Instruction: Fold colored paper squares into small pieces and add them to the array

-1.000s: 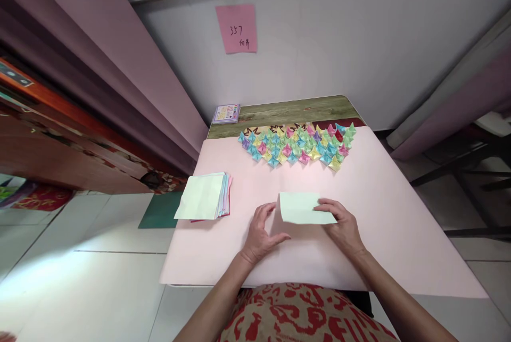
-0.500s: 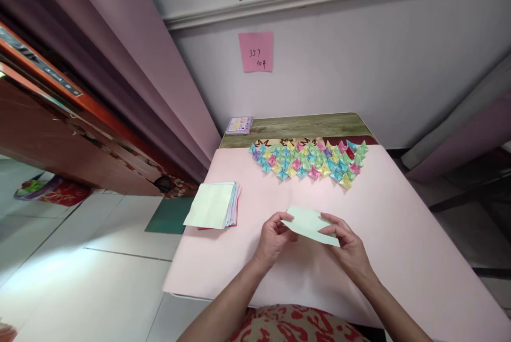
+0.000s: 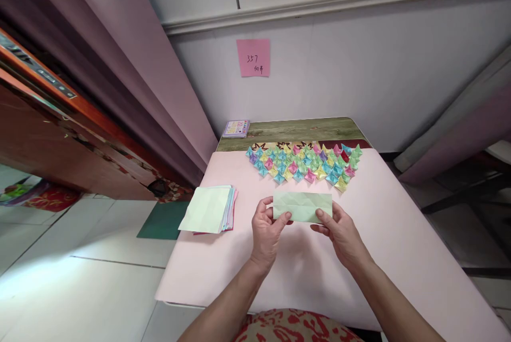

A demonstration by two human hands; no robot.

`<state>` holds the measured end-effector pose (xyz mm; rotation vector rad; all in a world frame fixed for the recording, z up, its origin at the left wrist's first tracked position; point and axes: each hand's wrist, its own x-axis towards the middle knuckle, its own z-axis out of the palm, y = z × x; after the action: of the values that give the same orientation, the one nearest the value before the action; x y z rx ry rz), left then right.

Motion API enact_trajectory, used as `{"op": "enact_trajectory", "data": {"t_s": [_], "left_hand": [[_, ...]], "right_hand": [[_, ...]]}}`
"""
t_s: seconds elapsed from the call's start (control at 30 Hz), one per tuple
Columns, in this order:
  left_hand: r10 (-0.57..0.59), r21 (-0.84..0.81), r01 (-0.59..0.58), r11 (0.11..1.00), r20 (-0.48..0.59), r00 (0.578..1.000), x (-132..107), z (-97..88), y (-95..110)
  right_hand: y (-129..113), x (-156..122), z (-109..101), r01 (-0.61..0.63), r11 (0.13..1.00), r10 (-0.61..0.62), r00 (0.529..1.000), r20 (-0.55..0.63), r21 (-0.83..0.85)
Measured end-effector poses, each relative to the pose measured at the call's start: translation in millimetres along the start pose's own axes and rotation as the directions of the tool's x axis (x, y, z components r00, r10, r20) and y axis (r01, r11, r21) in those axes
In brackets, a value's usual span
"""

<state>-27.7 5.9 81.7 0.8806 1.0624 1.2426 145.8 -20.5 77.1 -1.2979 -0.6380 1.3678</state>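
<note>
A pale green sheet of paper (image 3: 302,205), rectangular with a crease along its length, is held up above the table. My left hand (image 3: 268,225) pinches its left end, thumb in front and fingers behind. At the other end my right hand (image 3: 338,227) grips it the same way, thumb on the near face. Beyond the hands lie rows of small folded paper pieces (image 3: 297,164) in blue, green, yellow, pink and purple. To the left sits a stack of square coloured paper (image 3: 207,209) with a pale green sheet on top.
The table (image 3: 223,278) has a pink cover and a wood-patterned far strip. A small pack of printed cards (image 3: 236,128) lies at its far left corner. A pink note (image 3: 253,58) is stuck on the wall. A curtain and a red-brown door stand at left.
The paper has been raised and tilted up, so its broad face now shows squarely. Both thumbs have come round to its near side. The view has shifted slightly.
</note>
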Motion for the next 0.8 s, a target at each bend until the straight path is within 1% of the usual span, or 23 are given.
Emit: {"op": "enact_trajectory", "data": {"t_s": [0.07, 0.13, 0.2, 0.23, 0.3, 0.33, 0.37, 0.4, 0.47, 0.53, 0.6, 0.63, 0.7, 0.73, 0.77, 0.8], "left_hand": [[-0.007, 0.023, 0.007, 1.000, -0.012, 1.000, 2, 3.7, 5], [-0.017, -0.025, 0.015, 1.000, -0.058, 0.998, 3, 8.0, 8], [-0.074, -0.127, 0.063, 0.990, -0.085, 0.994, 2, 13.5, 8], [-0.123, -0.168, 0.110, 0.980, -0.063, 0.990, 0, 16.5, 8], [-0.219, -0.192, 0.218, 0.957, 0.018, 0.976, -2, 22.0, 7], [-0.251, -0.189, 0.254, 0.949, 0.041, 0.967, -3, 23.9, 6], [-0.270, -0.190, 0.272, 0.943, 0.039, 0.962, -3, 24.9, 5], [-0.275, -0.210, 0.270, 0.939, 0.010, 0.962, -3, 25.0, 5], [-0.272, -0.302, 0.239, 0.923, -0.070, 0.960, -1, 23.2, 6], [-0.286, -0.406, 0.223, 0.886, -0.101, 0.953, 0, 21.6, 7], [-0.300, -0.457, 0.246, 0.855, -0.048, 0.953, 0, 23.0, 6], [-0.300, -0.452, 0.270, 0.850, 0.004, 0.954, -1, 25.0, 5], [-0.283, -0.395, 0.301, 0.868, 0.103, 0.953, -4, 30.3, 3], [-0.272, -0.355, 0.300, 0.885, 0.128, 0.954, -5, 32.5, 2], [-0.266, -0.318, 0.294, 0.901, 0.129, 0.955, -6, 33.8, 1], [-0.269, -0.288, 0.288, 0.913, 0.106, 0.957, -5, 34.0, 1]], "right_hand": [[-3, 5, 2, -0.040, 0.999, 0.040, 0.999, 0.028, -0.004], [-3, 8, 4, -0.005, 1.000, 0.005, 1.000, -0.013, -0.004], [-1, 8, 9, 0.055, 0.998, -0.055, 0.996, -0.064, -0.003], [0, 7, 12, 0.077, 0.997, -0.077, 0.994, -0.080, -0.004], [1, 4, 17, 0.104, 0.995, -0.104, 0.991, -0.081, -0.010], [2, 1, 19, 0.113, 0.994, -0.113, 0.991, -0.072, -0.014], [2, -1, 20, 0.122, 0.992, -0.124, 0.990, -0.064, -0.020], [2, -3, 20, 0.136, 0.990, -0.137, 0.989, -0.061, -0.026], [2, -6, 17, 0.166, 0.985, -0.169, 0.982, -0.084, -0.037], [1, -5, 14, 0.189, 0.981, -0.192, 0.972, -0.133, -0.037], [0, -4, 14, 0.194, 0.981, -0.195, 0.967, -0.164, -0.025], [0, -3, 15, 0.194, 0.981, -0.194, 0.967, -0.163, -0.019], [0, -3, 19, 0.191, 0.981, -0.192, 0.973, -0.126, -0.022], [0, -4, 21, 0.189, 0.981, -0.191, 0.977, -0.095, -0.028], [1, -6, 22, 0.192, 0.981, -0.194, 0.979, -0.063, -0.037], [2, -7, 20, 0.201, 0.978, -0.203, 0.979, -0.029, -0.048]]}}
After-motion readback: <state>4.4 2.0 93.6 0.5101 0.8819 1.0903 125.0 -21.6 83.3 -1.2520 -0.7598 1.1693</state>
